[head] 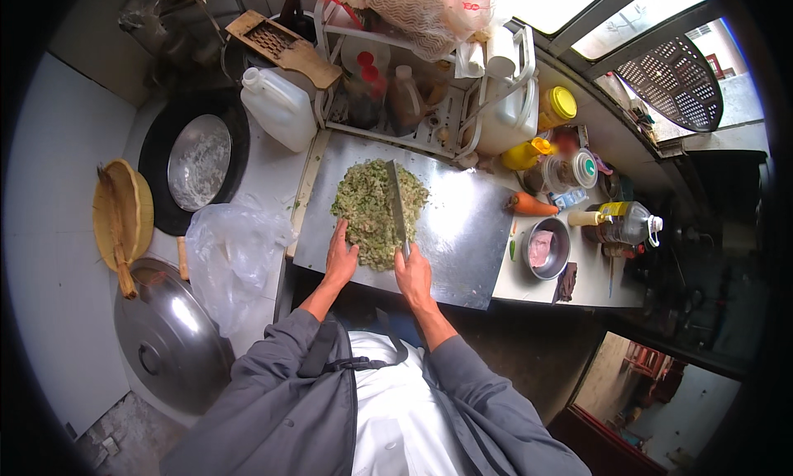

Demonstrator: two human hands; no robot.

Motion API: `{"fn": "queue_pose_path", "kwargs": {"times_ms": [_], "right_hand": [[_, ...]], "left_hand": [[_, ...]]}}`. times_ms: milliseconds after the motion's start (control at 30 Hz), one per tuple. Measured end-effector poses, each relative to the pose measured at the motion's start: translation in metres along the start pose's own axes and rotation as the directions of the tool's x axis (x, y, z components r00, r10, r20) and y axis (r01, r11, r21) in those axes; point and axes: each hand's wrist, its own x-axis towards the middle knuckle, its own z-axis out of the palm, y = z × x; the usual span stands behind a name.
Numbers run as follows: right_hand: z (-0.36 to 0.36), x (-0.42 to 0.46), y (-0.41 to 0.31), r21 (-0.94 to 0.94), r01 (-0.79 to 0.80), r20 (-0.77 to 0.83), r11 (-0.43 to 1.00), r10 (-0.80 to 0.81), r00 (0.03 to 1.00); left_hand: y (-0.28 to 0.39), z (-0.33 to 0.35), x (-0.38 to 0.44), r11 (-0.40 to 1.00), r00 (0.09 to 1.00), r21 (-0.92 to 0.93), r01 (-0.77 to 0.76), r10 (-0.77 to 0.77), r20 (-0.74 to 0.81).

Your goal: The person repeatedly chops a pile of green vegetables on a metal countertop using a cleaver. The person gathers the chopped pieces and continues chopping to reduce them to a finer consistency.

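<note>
A broad heap of finely chopped green and pale filling [365, 197] lies on a stainless steel board [471, 228]. My right hand [414, 275] grips the handle of a kitchen knife [396, 197], whose blade stands edge-down in the right half of the heap and points away from me. At the heap's near left edge, my left hand [342, 256] rests with its fingers extended against the chopped pieces and holds nothing. Small scraps are scattered on the steel around the heap.
Left are a crumpled clear plastic bag [238, 253], a wok lid [173, 340] and a metal bowl [199, 163] in a black wok [152, 160]. Right are a carrot [533, 205], a bowl [559, 267] with raw meat [541, 248] and an oil bottle [626, 223]. A white rack [396, 33] stands behind.
</note>
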Motion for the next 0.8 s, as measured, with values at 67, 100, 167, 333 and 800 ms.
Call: {"fn": "queue_pose_path", "kwargs": {"times_ms": [67,100,167,333,800], "right_hand": [[0.001,-0.006,-0.005,0.094,0.035,-0.085,0.995,-0.027,0.996],[0.007,-0.005,0.006,0.044,0.028,-0.073,0.999,-0.025,0.997],[0.022,0.011,0.034,-0.057,0.029,-0.066,0.998,-0.033,0.997],[0.003,0.003,0.003,-0.021,0.015,-0.045,1.0,-0.016,0.999],[0.014,0.017,0.032,-0.105,0.03,-0.103,0.994,-0.041,0.994]], "left_hand": [[-0.002,0.002,-0.001,1.0,1.0,-0.007,-0.006,0.006,-0.007],[0.001,0.002,-0.002,1.0,1.0,-0.011,-0.019,0.019,0.001],[0.01,0.004,0.001,1.0,1.0,-0.001,-0.01,0.01,0.026],[-0.003,-0.002,0.0,1.0,1.0,0.015,-0.006,0.006,0.003],[0.005,0.0,0.0,1.0,1.0,-0.005,-0.011,0.011,0.017]]}}
